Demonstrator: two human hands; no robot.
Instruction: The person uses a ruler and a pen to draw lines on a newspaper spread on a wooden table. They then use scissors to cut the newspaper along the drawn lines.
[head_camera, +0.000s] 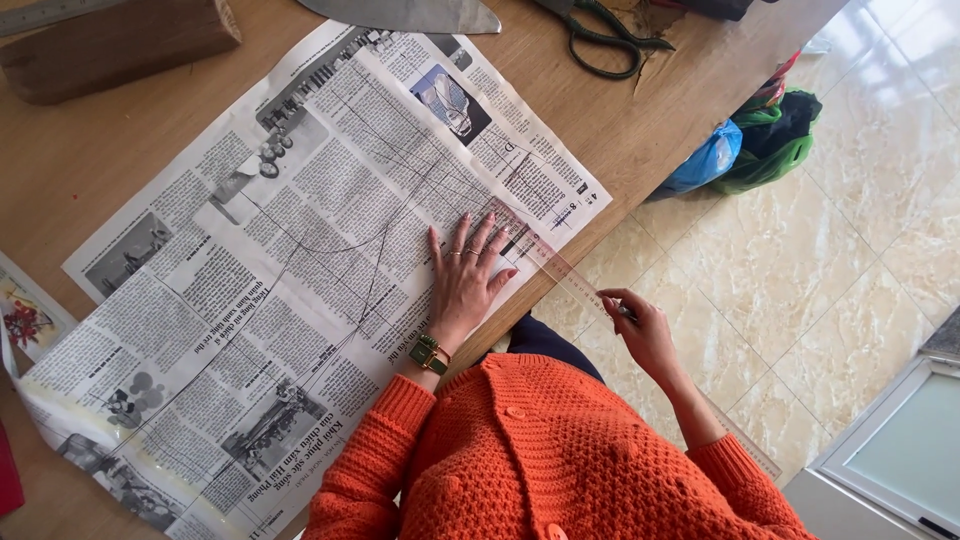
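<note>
Spanning both hands, ruler (553, 266), over newspaper (300, 270)

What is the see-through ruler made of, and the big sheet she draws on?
The ruler looks like clear plastic: the table edge and floor show through it. The sheet is newspaper, thin matte paper with print, photos and creases. The table under it looks like wood, brown and smooth.

A large sheet of black-and-white printed newspaper (300, 270) lies spread flat, slanted across the table, with thin curved and straight lines drawn on it. A long clear plastic ruler (555, 265) rests over its near right corner, jutting past the edge.
</note>
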